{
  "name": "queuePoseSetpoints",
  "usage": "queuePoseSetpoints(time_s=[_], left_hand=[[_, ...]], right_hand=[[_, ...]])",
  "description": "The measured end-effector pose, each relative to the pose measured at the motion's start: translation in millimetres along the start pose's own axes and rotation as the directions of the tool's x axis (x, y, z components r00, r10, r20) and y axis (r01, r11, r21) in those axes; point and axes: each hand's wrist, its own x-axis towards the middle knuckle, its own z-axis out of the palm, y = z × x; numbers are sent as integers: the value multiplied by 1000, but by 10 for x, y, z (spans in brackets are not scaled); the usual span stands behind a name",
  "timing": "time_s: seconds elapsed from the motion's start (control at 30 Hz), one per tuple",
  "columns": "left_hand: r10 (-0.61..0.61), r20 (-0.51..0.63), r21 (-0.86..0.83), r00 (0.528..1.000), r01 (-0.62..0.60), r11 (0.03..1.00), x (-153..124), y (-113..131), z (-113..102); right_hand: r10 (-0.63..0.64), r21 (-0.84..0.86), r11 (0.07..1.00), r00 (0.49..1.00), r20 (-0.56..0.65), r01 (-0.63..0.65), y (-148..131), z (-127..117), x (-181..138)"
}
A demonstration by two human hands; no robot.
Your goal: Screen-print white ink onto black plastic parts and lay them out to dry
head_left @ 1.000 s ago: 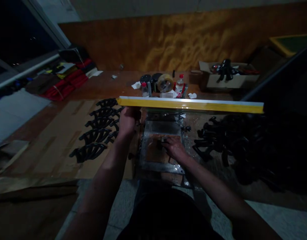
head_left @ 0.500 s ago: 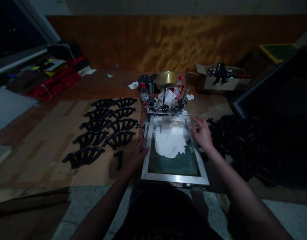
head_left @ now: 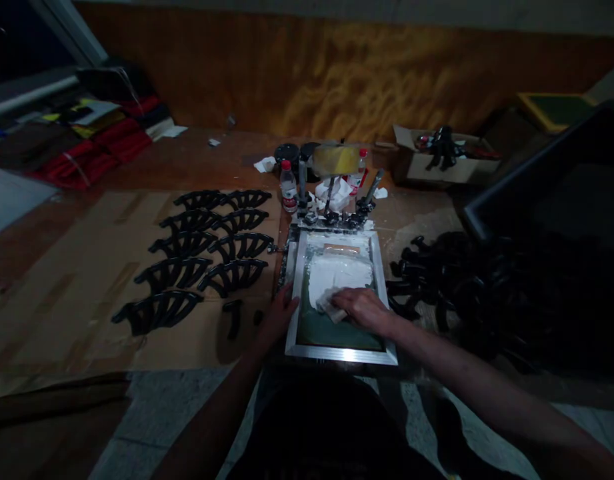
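A silver-edged printing screen (head_left: 347,355) with green mesh lies flat in front of me. White ink (head_left: 331,275) spreads over the upper middle of the mesh. My right hand (head_left: 364,308) is closed on a pale scraper (head_left: 333,308), blurred, at the lower edge of the ink. At the screen's left side, my left hand (head_left: 283,313) has its fingers bent against the metal edge. A brown-edged block (head_left: 341,249) lies on the mesh behind the ink. Clamps (head_left: 331,219) at the back adjoin the screen.
Left on cardboard (head_left: 87,287) are rows of black curved handle-like pieces (head_left: 159,312) and one separate black piece (head_left: 233,319). More black pieces (head_left: 431,267) pile up at right. Behind stand a red-capped bottle (head_left: 288,188), a yellow tape roll (head_left: 337,160) and an open carton (head_left: 437,167).
My right hand has moved from the screen's right edge down and left over the mesh, with the scraper. The screen's near end looks lower. My left hand stays at the left edge.
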Motion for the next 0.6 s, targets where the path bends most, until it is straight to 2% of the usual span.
queuePoseSetpoints(time_s=[0.03,0.1,0.2,0.27,0.37,0.43,0.5,0.6], left_hand=[[-5,-2,4,1000,5,1000,-2,5,-2],[-8,-5,8,1000,8,1000,-2,11,-8],[-14,-12,-2,1000,14,1000,3,4,-12],[-12,-19,-12,1000,12,1000,7,-8,-9],[-12,-28,-17,1000,12,1000,10,-4,-9],[-14,-28,-16,1000,13,1000,1,37,-32],[-26,-9,-4,1000,26,1000,-25,125,-85],[-29,-18,-12,999,29,1000,-89,356,-206]], right_hand=[[-28,16,999,1000,13,28,4,-21,-15],[5,11,1000,1000,-9,-5,16,-59,27],[94,-42,994,986,-139,-101,1,10,93],[54,-56,996,980,-189,-66,-29,123,43],[-15,-24,1000,988,-155,11,-54,200,-53],[43,13,999,988,-149,-41,-31,108,15],[162,42,987,968,-193,-156,45,-90,208],[350,83,936,889,-294,-341,315,-489,475]])
